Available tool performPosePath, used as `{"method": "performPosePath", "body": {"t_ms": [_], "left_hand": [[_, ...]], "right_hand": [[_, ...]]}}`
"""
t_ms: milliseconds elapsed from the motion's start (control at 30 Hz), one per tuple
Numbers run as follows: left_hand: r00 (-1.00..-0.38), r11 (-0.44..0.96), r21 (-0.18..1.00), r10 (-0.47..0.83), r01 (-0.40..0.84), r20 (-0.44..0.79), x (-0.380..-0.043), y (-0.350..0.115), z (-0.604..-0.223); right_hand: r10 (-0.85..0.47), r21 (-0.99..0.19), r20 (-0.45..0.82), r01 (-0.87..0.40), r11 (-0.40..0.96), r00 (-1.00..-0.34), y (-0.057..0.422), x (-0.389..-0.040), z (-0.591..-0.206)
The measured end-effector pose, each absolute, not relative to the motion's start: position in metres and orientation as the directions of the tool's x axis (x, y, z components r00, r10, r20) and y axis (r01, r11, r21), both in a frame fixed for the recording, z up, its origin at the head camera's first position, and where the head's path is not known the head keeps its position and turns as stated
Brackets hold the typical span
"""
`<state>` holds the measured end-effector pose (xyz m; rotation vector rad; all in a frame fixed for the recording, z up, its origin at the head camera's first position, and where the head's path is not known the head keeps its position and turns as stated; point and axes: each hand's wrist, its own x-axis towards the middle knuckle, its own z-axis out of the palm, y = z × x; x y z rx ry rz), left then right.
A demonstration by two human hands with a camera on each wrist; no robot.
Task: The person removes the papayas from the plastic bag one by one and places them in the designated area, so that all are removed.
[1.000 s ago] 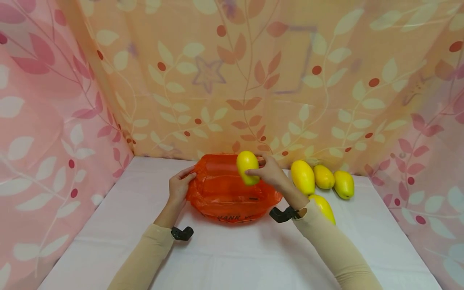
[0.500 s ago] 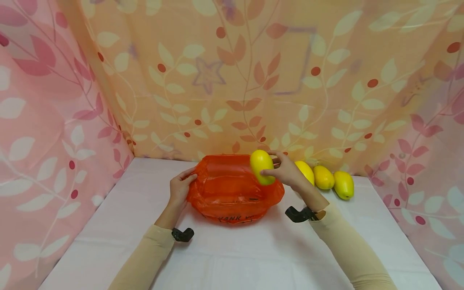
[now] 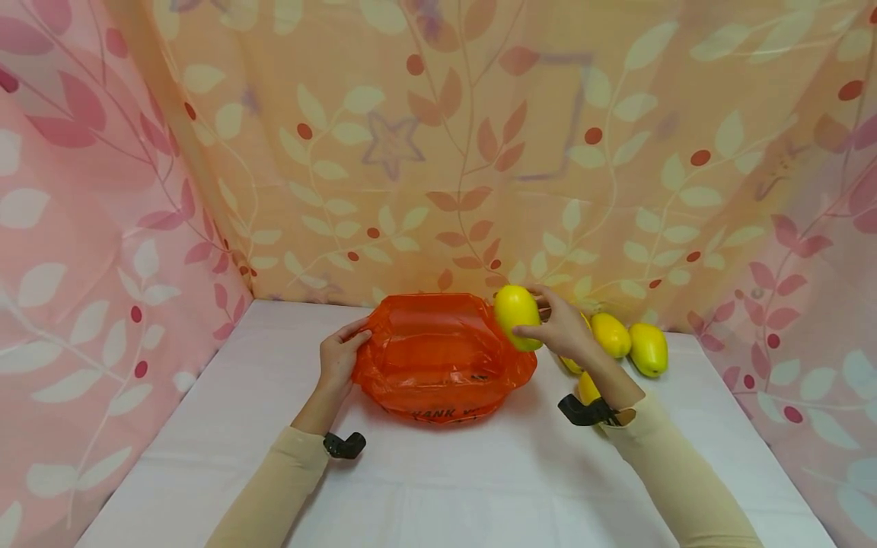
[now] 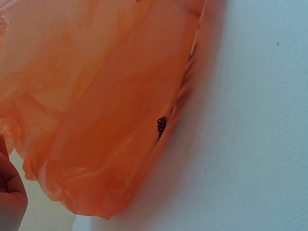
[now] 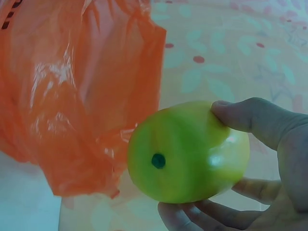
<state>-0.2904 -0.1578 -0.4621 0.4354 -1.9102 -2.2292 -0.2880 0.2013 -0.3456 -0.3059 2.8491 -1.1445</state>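
Note:
An orange-red plastic bag (image 3: 435, 358) with black lettering on its front lies on the white tabletop. At its left edge my left hand (image 3: 339, 358) pinches the plastic between thumb and fingers; only a bit of that hand (image 4: 10, 195) shows in the left wrist view. My right hand (image 3: 565, 327) grips a yellow mango (image 3: 516, 313) in the air near the bag's right edge. Seen from the right wrist, the mango (image 5: 187, 154) has a greenish end with a dark spot, and thumb and fingers wrap its sides, apart from the table.
Several more yellow mangoes (image 3: 610, 336) lie on the table (image 3: 438, 487) to the right, two of them partly hidden by my right hand and arm. A patterned curtain (image 3: 384, 152) closes off the back and sides.
My right hand has moved right with the mango, from over the middle-right of the bag to its right edge. The left hand and the bag have stayed nearly still.

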Motion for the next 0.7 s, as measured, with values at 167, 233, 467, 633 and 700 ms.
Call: {"method": "performPosePath", "body": {"t_ms": [167,233,467,633,700], "left_hand": [[-0.945,-0.165,0.985,-0.309,-0.059,-0.108,-0.289,-0.158,-0.462],[-0.945,-0.167,0.984,-0.307,-0.058,-0.108,-0.288,-0.158,-0.461],[-0.947,-0.169,0.984,-0.302,-0.061,-0.111,-0.288,-0.157,-0.46],[-0.944,-0.17,0.983,-0.308,-0.067,-0.118,-0.288,-0.157,-0.46],[-0.944,-0.176,0.982,-0.31,-0.062,-0.115,-0.288,-0.157,-0.46]], "right_hand": [[-0.215,-0.719,0.015,-0.16,0.676,-0.977,0.212,-0.286,-0.346],[-0.223,-0.728,0.012,-0.161,0.666,-0.975,0.217,-0.285,-0.345],[-0.225,-0.729,0.003,-0.156,0.666,-0.974,0.232,-0.279,-0.345],[-0.194,-0.725,-0.022,-0.118,0.679,-0.981,0.243,-0.276,-0.347],[-0.182,-0.719,-0.019,-0.113,0.686,-0.983,0.248,-0.276,-0.348]]}}
